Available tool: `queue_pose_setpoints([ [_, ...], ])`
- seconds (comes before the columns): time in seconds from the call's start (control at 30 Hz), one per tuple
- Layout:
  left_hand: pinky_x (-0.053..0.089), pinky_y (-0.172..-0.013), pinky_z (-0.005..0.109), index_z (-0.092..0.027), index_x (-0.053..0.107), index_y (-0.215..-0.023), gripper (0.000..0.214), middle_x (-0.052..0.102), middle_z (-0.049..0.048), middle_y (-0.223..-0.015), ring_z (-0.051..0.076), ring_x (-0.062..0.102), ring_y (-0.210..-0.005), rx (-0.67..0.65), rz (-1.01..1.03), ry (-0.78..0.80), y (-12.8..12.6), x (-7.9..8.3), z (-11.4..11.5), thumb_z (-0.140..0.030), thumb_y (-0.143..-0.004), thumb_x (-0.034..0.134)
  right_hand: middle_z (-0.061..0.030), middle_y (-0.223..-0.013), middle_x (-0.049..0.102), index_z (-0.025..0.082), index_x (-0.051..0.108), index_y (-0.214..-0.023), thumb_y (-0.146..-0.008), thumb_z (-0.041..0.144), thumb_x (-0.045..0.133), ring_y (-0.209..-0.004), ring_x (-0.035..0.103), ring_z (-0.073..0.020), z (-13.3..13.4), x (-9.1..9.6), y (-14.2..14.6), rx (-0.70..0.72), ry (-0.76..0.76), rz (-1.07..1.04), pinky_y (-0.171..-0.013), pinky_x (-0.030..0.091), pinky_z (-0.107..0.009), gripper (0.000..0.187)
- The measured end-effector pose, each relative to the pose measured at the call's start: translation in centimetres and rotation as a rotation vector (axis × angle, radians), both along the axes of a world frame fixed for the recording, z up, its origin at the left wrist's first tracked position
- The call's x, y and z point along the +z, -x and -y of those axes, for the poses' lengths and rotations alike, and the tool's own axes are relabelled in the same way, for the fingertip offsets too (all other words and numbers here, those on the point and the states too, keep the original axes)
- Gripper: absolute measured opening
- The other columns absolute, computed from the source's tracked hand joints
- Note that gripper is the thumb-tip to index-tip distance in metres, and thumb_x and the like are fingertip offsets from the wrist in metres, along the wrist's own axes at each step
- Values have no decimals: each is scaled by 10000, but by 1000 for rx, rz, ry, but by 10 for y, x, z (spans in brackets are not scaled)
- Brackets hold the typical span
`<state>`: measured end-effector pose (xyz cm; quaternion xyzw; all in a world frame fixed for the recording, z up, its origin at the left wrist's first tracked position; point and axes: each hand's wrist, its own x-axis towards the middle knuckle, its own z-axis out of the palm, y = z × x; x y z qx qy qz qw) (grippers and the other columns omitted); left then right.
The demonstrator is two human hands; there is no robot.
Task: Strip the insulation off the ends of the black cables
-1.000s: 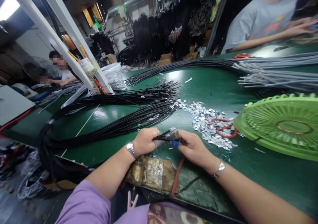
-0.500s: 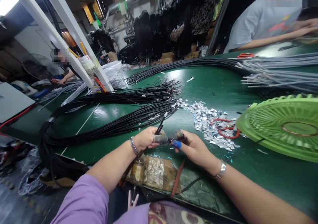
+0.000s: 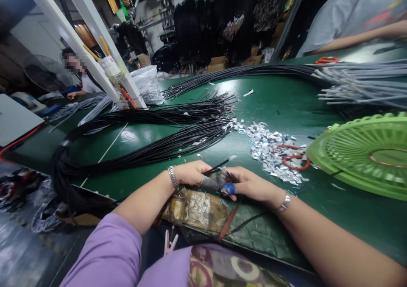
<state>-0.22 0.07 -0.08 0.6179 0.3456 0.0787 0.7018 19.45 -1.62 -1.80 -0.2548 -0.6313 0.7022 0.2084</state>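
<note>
My left hand (image 3: 192, 174) is closed on a thin black cable (image 3: 219, 165), whose pale, foil-like end tilts up to the right. My right hand (image 3: 249, 184) meets it at the fingertips, closed, with blue tape around the thumb. Grey coverings wrap other fingertips. Dark strands show between the right fingers, but I cannot tell whether they belong to the same cable. Just beyond my hands lies a bundle of black cables (image 3: 152, 151) with stripped ends. Below the hands is a tape-covered board (image 3: 202, 210) at the table edge.
Silvery foil scraps (image 3: 267, 151) lie beside red-handled scissors (image 3: 297, 163). A green fan (image 3: 359, 151) stands on the right. Grey cables (image 3: 346, 85) lie behind it. White posts (image 3: 92, 37) rise at the left. A person in grey (image 3: 343, 20) sits across the green table (image 3: 273, 102).
My hands have come down slightly and closer together. The cable's pale end now points more to the right. The view has shifted a little.
</note>
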Motion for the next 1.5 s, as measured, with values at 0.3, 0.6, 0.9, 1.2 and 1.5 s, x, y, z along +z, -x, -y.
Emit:
queue_pose_setpoints([
  [0.3,347,-502,189,-103,595,-630,423,482,-49,-543,55,389,-513,30,-18,-135,7,-5,-5,-478,-566,780,41,-568,547,174,546,-679,-613,305,697,-469,426,-77,1,1,4,-274,-44,118,-440,349,-208,211],
  [0.6,349,-562,208,-110,572,-610,438,470,-37,-573,74,383,-565,127,10,-323,12,7,-8,-499,-571,769,2,-603,600,164,561,-685,-651,497,681,-421,356,-59,5,7,6,-286,67,111,-389,217,-207,355],
  [0.9,303,-481,197,-119,551,-601,416,417,-48,-526,61,342,-505,17,-49,-243,9,4,-3,-493,-622,732,31,-534,483,211,467,-577,-694,326,539,-531,419,-129,2,-5,9,-581,-449,324,-513,330,-262,179],
  [1.2,374,-574,231,-99,608,-611,439,535,-7,-575,90,439,-567,223,11,-376,20,24,0,-506,-562,764,-10,-535,610,215,525,-580,-727,493,527,-518,497,-158,-27,-8,0,-604,-409,422,-510,361,-275,314],
  [1.5,361,-493,193,-95,647,-741,437,554,1,-575,67,461,-498,646,65,-465,80,66,100,-510,-636,733,-19,-520,602,218,587,-596,-716,447,529,-473,494,-173,-24,-8,-9,-591,-502,448,-463,355,-287,266],
])
